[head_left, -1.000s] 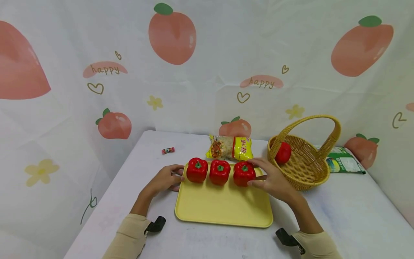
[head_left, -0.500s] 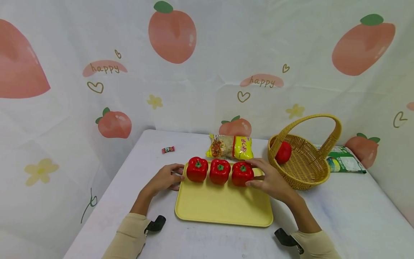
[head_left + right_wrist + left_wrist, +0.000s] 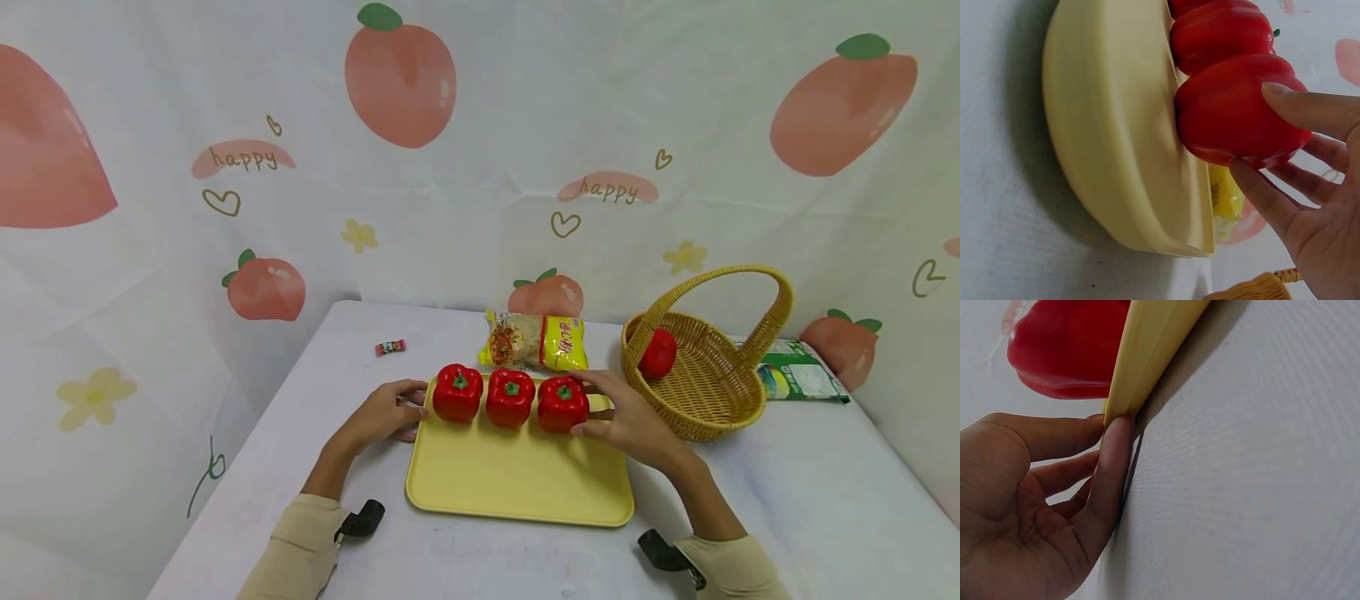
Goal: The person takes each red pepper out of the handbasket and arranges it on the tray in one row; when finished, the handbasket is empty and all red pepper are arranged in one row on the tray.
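Three red bell peppers stand in a row along the far side of a yellow tray (image 3: 517, 483): a left one (image 3: 457, 393), a middle one (image 3: 510, 398) and a right one (image 3: 562, 405). My left hand (image 3: 382, 412) pinches the tray's left edge between thumb and fingers, close to the left pepper; the left wrist view shows the thumb (image 3: 1113, 450) at the rim. With fingers and thumb around its right side, my right hand (image 3: 630, 418) holds the right bell pepper (image 3: 1238, 109). That pepper sits on the tray, a narrow gap from the middle one.
Behind the tray lies a yellow food packet (image 3: 534, 342). A wicker basket (image 3: 705, 392) with a tall handle stands at the right, holding a red item (image 3: 657, 354). Beyond it is a green packet (image 3: 802, 372). A small red wrapped sweet (image 3: 390, 347) lies at the back left.
My right hand has shifted the right pepper slightly left, nearer the middle one; over the last half second it has hardly moved. The left hand and tray stay in place.
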Tool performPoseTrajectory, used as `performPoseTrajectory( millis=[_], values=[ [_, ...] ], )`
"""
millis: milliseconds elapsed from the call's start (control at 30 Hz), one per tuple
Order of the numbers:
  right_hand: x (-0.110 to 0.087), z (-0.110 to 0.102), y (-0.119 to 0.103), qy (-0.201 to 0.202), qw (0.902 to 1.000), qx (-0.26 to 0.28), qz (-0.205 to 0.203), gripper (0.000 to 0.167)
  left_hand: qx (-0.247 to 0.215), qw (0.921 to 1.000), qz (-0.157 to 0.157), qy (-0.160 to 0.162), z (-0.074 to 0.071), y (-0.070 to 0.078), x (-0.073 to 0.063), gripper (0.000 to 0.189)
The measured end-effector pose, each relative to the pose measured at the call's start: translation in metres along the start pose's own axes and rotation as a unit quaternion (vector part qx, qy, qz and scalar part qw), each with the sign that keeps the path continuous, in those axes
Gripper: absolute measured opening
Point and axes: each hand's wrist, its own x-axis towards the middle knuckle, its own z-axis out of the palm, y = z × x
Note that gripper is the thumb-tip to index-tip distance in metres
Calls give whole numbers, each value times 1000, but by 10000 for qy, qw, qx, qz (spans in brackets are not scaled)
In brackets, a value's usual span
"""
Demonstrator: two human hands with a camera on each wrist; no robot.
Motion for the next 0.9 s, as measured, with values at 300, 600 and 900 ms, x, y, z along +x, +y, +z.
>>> performPoseTrajectory(
  millis=[300, 600, 900],
  values=[
    [0, 2, 1, 26, 10000, -31, -11, 73, 27, 10000, 0, 10, 0, 0, 0, 56],
    [0, 4, 2, 48, 10000, 36, -24, 75, -10, 10000, -7, 9, 0, 0, 0, 56],
    [0, 4, 3, 23, 9999, 160, 13, 74, 1, 10000, -41, 28, 0, 0, 0, 56]
  ],
)
